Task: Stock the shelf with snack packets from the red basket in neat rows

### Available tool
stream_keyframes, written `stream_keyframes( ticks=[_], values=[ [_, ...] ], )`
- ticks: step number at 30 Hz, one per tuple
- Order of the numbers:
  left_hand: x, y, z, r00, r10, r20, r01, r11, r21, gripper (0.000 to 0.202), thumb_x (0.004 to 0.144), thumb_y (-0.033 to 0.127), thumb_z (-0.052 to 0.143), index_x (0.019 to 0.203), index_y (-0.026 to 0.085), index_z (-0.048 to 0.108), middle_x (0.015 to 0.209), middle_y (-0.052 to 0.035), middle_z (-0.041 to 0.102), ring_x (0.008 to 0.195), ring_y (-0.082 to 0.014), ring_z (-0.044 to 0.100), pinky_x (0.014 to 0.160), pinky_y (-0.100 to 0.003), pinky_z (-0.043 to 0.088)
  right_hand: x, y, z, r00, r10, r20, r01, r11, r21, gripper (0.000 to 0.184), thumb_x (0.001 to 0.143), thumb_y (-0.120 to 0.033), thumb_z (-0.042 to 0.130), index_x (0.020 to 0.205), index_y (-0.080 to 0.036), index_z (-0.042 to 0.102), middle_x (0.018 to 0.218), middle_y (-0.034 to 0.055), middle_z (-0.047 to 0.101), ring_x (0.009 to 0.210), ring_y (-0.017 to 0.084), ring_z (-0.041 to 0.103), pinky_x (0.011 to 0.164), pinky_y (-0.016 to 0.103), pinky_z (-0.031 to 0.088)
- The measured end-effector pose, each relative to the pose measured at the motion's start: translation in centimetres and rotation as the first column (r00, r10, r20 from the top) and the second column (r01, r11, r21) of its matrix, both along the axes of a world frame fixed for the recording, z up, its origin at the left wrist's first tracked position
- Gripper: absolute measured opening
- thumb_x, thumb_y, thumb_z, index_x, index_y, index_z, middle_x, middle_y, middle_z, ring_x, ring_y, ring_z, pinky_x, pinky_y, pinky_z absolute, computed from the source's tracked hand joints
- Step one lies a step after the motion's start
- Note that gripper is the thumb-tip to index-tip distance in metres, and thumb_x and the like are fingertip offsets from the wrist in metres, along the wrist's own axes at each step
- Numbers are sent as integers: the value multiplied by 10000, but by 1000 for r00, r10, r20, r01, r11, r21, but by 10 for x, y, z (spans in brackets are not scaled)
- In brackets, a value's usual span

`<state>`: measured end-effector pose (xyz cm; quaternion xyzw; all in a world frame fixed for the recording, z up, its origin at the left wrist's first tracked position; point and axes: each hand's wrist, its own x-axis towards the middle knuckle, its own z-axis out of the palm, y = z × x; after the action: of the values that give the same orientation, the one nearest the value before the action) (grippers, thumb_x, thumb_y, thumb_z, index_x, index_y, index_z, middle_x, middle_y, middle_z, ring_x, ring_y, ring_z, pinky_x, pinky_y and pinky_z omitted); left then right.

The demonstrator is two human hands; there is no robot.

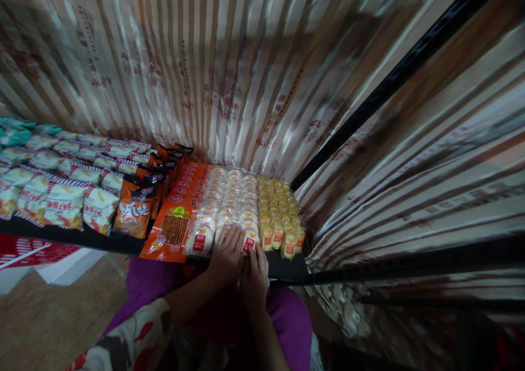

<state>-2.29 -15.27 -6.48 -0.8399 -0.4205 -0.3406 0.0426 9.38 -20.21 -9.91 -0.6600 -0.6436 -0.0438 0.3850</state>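
Rows of white round snacks in clear wrappers with red labels [249, 237] lie on a dark shelf [287, 265] in front of me. My left hand [226, 256] rests on the front packets of the middle row, its fingers stretched forward. Just to its right, my right hand [255, 277] reaches up to the front packet of the neighbouring row, fingertips touching its lower edge. The palms and thumbs are mostly hidden. Yellow wrapped snacks [278, 235] stand in rows to the right. An orange bag [174, 230] picturing brown sticks lies flat on the left.
Further left are orange-brown bags [134, 209], rows of white snack bags [65, 204] and green packs [16, 133]. A striped, shiny curtain [238, 75] hangs behind the shelf. A black post [369, 100] slants up at right. Below left are a red-and-white box [28, 253] and the floor.
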Motion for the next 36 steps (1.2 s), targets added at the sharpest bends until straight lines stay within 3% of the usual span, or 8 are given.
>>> stream_keyframes(
  ticks=[8,14,20,25,31,36],
  values=[
    [-11,-1,-3,999,35,-8,-35,999,6,484,882,252,404,1306,24,452,1371,-201,456,1344,-288,327,1099,-470,296,-7,2,5,995,-81,52,81,997,0,356,934,-321,393,1219,-186,559,1111,147,553,1039,241,494,849,398,460],
    [-16,-3,-9,998,49,-37,-48,999,11,475,889,248,366,1312,53,458,1408,-184,416,1358,-290,298,1094,-463,280,-11,3,5,991,-108,83,111,993,-32,382,938,-341,363,1218,-174,562,1089,149,552,1016,242,493,824,375,454],
    [-20,-27,-12,998,10,-64,-8,999,44,422,914,255,356,1283,105,495,1393,-149,444,1362,-281,290,1092,-460,270,-11,1,6,993,-103,59,106,993,-52,400,930,-337,364,1233,-155,550,1102,158,542,1037,248,487,841,386,446],
    [-27,-46,-14,988,150,-44,-151,988,-14,433,899,229,366,1295,88,473,1408,-164,416,1377,-299,246,1093,-495,267,-13,2,4,994,-100,48,102,994,-39,404,920,-296,346,1244,-148,538,1107,161,534,1026,252,480,849,412,441],
    [-24,-41,-18,989,131,-62,-131,991,2,417,897,206,370,1279,72,470,1381,-169,444,1365,-302,274,1060,-485,336,-12,2,3,994,-99,40,100,995,-26,398,906,-264,346,1234,-144,538,1103,160,531,1031,253,476,859,422,438],
    [-25,-33,-23,996,82,-33,-80,995,65,393,897,158,342,1242,30,481,1361,-198,449,1385,-302,216,1058,-477,348,-11,2,3,996,-86,15,86,996,-29,400,902,-266,346,1243,-162,527,1116,151,531,1043,249,483,876,434,431]
  ],
)
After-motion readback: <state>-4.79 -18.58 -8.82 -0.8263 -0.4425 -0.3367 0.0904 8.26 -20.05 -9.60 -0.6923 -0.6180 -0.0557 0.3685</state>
